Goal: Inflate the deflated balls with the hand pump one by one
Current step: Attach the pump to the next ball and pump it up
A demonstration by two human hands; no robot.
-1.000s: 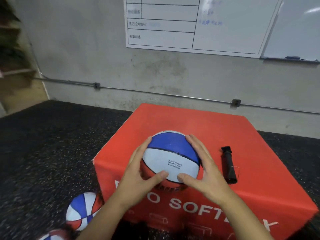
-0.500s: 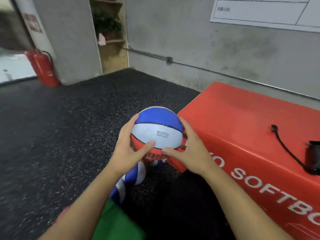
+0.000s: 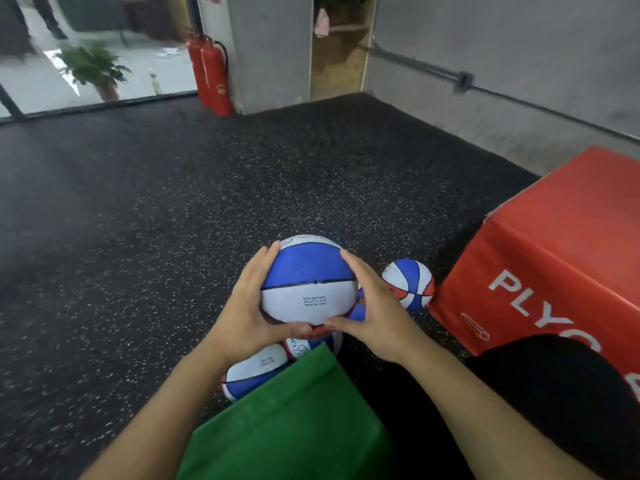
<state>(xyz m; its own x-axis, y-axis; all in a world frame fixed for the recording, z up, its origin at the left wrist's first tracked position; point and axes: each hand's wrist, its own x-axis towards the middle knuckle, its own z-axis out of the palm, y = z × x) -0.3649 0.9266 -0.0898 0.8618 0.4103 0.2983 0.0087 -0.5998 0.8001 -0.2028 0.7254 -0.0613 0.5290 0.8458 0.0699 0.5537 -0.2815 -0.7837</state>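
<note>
You are holding the round ball (image 3: pixel 309 284) between your left hand (image 3: pixel 247 306) and right hand (image 3: pixel 375 308), fingers curled around it, likely so it cannot drop onto the floor (image 3: pixel 173 220)

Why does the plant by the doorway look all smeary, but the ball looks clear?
Head view: the plant and the far left edge are blurred and washed out by bright daylight; the held ball is sharp enough to show its small print; the wall pipe curves from wide-angle distortion.

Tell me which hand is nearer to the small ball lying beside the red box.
Right. The right hand holds the held ball just beside the small ball; the left hand is on the far side.
</note>
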